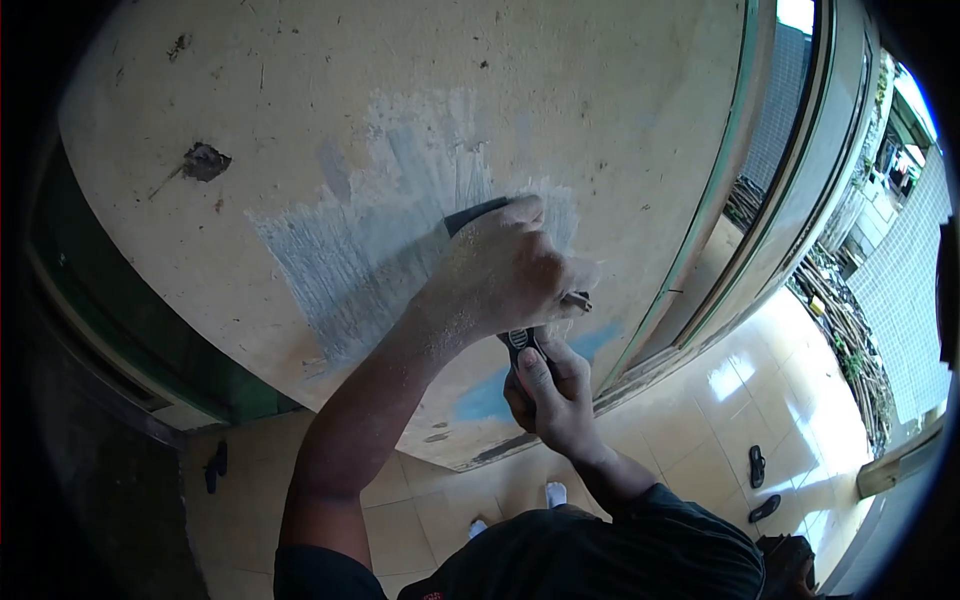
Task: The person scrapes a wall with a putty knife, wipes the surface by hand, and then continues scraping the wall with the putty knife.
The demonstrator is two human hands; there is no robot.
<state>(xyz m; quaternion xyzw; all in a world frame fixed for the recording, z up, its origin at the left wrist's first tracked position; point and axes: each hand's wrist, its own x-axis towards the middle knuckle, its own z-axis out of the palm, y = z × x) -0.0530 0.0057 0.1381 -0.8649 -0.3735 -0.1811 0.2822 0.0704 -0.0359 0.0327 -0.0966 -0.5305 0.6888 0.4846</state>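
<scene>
My left hand [505, 265], dusted with pale powder, is closed over a dark flat piece [475, 214] whose straight edge lies against the pale panel [600, 110]. Around it spreads a patch of grey-white filler [350, 255] with streaky strokes. Just below, my right hand [558, 388] wraps round a black tool handle [519, 340], thumb along it; the tool's far end is hidden behind my left hand. A small metal end [578, 301] sticks out under my left fingers. A light blue patch [490, 400] colours the panel beside my right hand.
A dark hole [206, 162] marks the panel at left. Green-edged framing [690, 260] runs along its right side. Sandals [757, 466] lie on the tiled floor [690, 430]. Outside at right is a pile of sticks [850, 350] by a mesh fence [905, 300].
</scene>
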